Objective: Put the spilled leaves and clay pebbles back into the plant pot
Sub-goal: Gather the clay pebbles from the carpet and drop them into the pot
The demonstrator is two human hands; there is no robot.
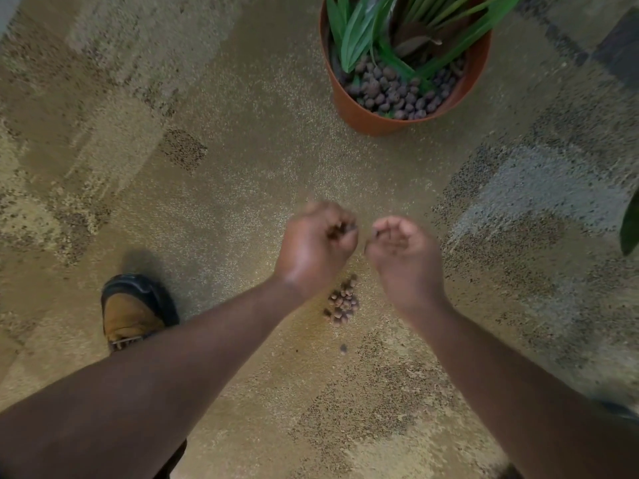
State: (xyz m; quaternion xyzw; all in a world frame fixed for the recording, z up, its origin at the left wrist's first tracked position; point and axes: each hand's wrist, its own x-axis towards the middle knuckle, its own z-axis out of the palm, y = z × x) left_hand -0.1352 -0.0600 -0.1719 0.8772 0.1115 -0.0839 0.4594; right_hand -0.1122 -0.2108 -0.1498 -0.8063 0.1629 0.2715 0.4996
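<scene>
The left hand [316, 243] gripped a few clay pebbles [342, 304]; the right hand [403, 252] was cupped, contents unclear. Many pebbles already filled the plant pot [363, 115], but a small heap remained on the carpet [207, 202] below the hands.

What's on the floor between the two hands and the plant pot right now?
Nothing: in the head view, only bare carpet lies between the left hand, the right hand and the plant pot.
</scene>
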